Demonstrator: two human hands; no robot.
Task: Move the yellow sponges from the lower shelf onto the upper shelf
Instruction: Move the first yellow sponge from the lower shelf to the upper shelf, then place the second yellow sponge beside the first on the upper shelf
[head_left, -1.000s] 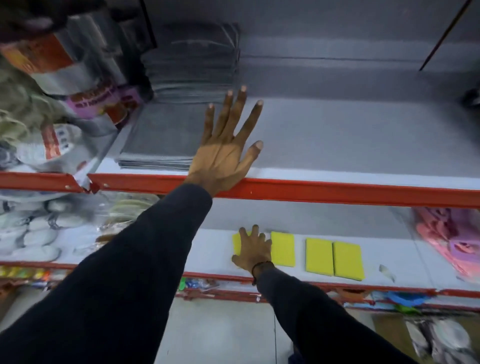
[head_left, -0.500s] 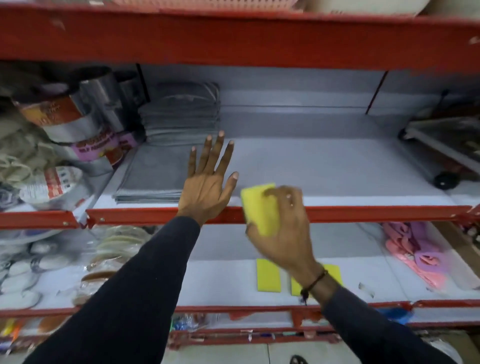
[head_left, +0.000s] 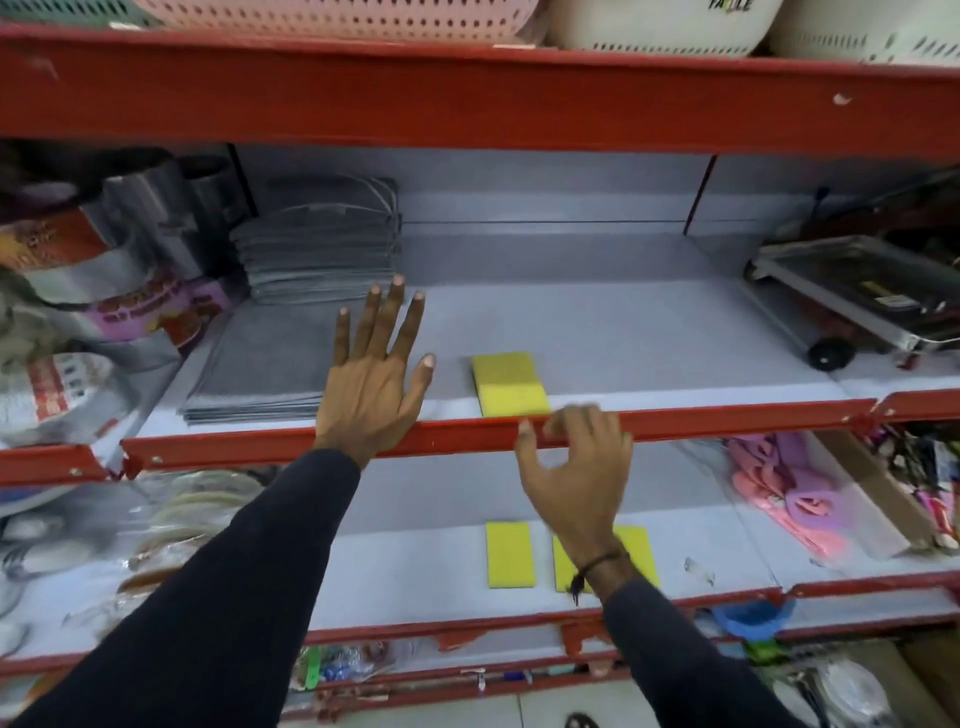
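The left hand (head_left: 373, 387) lies flat, fingers spread, palm down on the upper shelf (head_left: 649, 332), holding nothing. The right hand (head_left: 574, 470) hangs loosely curled and empty in front of the shelf's red metal lip. At its 11 o'clock, a soft rectangular yellow sponge (head_left: 510, 383) rests on the grey liner. Two more yellow sponges (head_left: 510, 555) lie flat on the lower shelf (head_left: 415, 587), at the hand's 6 o'clock, one partly hidden by the wrist.

Four yellow sponges in all: one sponge (head_left: 510, 383) near the upper shelf (head_left: 623, 332) front edge, three on the lower shelf (head_left: 415, 577): one (head_left: 510, 555) clear, two (head_left: 563, 569) (head_left: 640, 556) seemingly separate, partly hidden by the wrist. Two hands: left (head_left: 375, 384), right (head_left: 576, 467). Two grey cloth stacks (head_left: 317, 254) (head_left: 260, 369).
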